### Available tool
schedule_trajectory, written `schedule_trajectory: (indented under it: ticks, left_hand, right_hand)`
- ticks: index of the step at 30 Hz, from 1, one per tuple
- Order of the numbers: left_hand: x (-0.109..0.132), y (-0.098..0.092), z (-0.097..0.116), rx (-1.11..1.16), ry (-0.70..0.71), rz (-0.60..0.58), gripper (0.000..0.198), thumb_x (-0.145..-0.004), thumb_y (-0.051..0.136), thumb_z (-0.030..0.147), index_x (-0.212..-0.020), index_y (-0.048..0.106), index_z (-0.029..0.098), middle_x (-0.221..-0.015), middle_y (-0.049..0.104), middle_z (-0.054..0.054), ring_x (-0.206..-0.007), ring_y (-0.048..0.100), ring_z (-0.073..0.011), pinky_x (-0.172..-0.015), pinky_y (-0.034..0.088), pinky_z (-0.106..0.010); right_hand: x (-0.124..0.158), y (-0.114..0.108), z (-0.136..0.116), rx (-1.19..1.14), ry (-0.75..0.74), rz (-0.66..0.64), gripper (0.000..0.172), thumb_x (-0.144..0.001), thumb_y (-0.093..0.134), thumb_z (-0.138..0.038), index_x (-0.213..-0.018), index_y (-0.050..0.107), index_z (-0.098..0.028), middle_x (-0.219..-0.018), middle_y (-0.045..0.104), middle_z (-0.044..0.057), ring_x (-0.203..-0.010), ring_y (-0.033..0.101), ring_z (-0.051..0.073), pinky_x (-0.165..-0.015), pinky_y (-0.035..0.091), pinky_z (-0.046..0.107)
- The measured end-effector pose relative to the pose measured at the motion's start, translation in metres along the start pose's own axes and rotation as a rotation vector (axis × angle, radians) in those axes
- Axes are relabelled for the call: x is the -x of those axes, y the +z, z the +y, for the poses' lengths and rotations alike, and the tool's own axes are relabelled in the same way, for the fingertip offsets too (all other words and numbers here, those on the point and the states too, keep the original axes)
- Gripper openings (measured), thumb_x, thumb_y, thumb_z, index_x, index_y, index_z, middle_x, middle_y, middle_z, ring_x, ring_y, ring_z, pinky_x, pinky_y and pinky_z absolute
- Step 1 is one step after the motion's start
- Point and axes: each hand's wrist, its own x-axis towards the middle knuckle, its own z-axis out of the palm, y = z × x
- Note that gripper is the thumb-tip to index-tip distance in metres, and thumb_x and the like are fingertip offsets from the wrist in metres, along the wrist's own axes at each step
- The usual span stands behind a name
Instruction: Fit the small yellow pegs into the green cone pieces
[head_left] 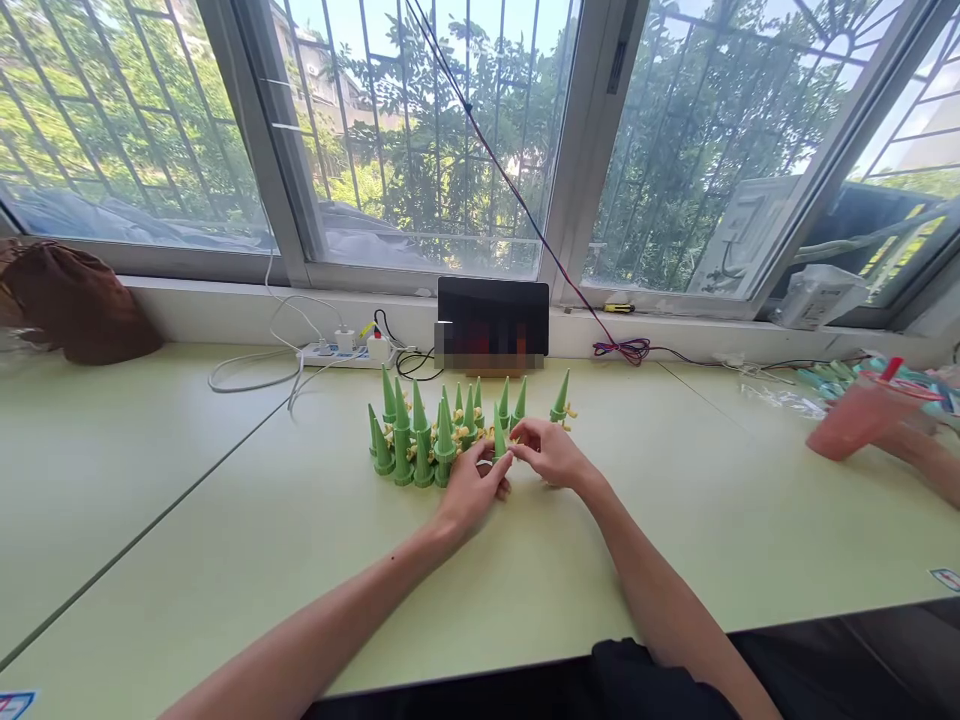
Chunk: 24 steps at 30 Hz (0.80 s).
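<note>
A cluster of several upright green cones with small yellow fittings at their bases stands on the pale green table. One more green cone stands apart at the right of the cluster. My left hand and my right hand meet just in front of the cluster. Both are pinched together around one green cone at the cluster's front right edge. What else lies between the fingers is too small to see.
A dark tablet leans on the window sill behind the cones, beside a white power strip with cables. A brown bag lies far left. At far right another person's hand holds a pink drink cup.
</note>
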Motion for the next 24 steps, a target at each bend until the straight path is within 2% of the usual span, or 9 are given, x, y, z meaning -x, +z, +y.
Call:
schedule_trajectory:
  ticks: [9, 12, 17, 24]
  left_hand:
    - [-0.0015, -0.0002, -0.0037, -0.004, 0.007, 0.003, 0.049, -0.076, 0.068, 0.056, -0.099, 0.053, 0.015, -0.064, 0.058, 0.002, -0.054, 0.059, -0.014, -0.051, 0.05, -0.027]
    - [-0.0001, 0.0, -0.0001, 0.001, -0.002, 0.004, 0.05, -0.075, 0.069, 0.055, -0.101, 0.055, 0.015, -0.066, 0.059, 0.002, -0.053, 0.059, -0.0131, -0.05, 0.049, -0.026]
    - [0.0011, 0.0004, 0.0032, 0.003, -0.004, 0.001, 0.052, -0.074, 0.07, 0.054, -0.104, 0.057, 0.013, -0.066, 0.059, 0.001, -0.052, 0.058, -0.0128, -0.049, 0.048, -0.026]
    - [0.0003, 0.001, 0.0032, 0.019, -0.009, 0.016, 0.053, -0.072, 0.072, 0.053, -0.103, 0.057, 0.012, -0.068, 0.059, 0.0, -0.053, 0.059, -0.0133, -0.047, 0.049, -0.026]
  right_hand:
    - [-0.0005, 0.0008, 0.0016, 0.019, 0.012, -0.011, 0.014, -0.084, 0.059, -0.027, -0.077, 0.061, -0.016, -0.065, 0.061, 0.001, -0.057, 0.05, 0.011, -0.054, 0.038, 0.023]
    - [-0.0006, 0.0011, 0.0021, 0.069, 0.011, -0.014, 0.02, -0.086, 0.058, -0.028, -0.07, 0.06, -0.016, -0.059, 0.055, -0.001, -0.055, 0.045, 0.011, -0.054, 0.034, 0.023]
    - [-0.0019, 0.0018, 0.0048, 0.146, -0.029, 0.004, 0.036, -0.091, 0.053, -0.032, -0.058, 0.05, -0.017, -0.053, 0.044, -0.003, -0.054, 0.037, 0.01, -0.053, 0.028, 0.024]
    - [-0.0026, 0.0027, 0.0051, 0.167, -0.042, -0.004, 0.036, -0.093, 0.049, -0.032, -0.06, 0.051, -0.017, -0.057, 0.052, -0.001, -0.056, 0.041, 0.011, -0.054, 0.029, 0.024]
